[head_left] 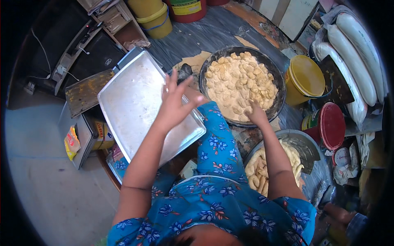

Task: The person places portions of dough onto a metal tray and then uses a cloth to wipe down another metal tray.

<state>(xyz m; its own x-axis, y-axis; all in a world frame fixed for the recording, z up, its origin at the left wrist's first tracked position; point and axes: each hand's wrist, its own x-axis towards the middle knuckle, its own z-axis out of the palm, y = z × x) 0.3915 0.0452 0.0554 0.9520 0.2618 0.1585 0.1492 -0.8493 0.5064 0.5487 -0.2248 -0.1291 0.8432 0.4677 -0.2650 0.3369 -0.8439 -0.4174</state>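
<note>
My left hand [177, 102] is raised over the edge of a shallow silver baking tray [135, 98], its fingers spread with nothing held. The tray lies tilted across my left leg, its metal surface bare. My right hand [257, 115] reaches into a wide black basin [283, 88] at its near right side. Its fingers are curled at a small piece of dough, partly hidden by the hand. Many flour-dusted dough pieces [240, 82] fill this basin. Under my right forearm stands a grey basin [305, 143] with thick, pale strips of dough [258, 168].
A yellow bucket [305, 78] and a red-lidded bucket [332, 125] stand right of the basins. Long plastic-wrapped rolls [351, 57] lie at far right. More buckets [156, 22] and a wooden shelf [117, 20] are at the back. A yellow packet [72, 142] sits at left.
</note>
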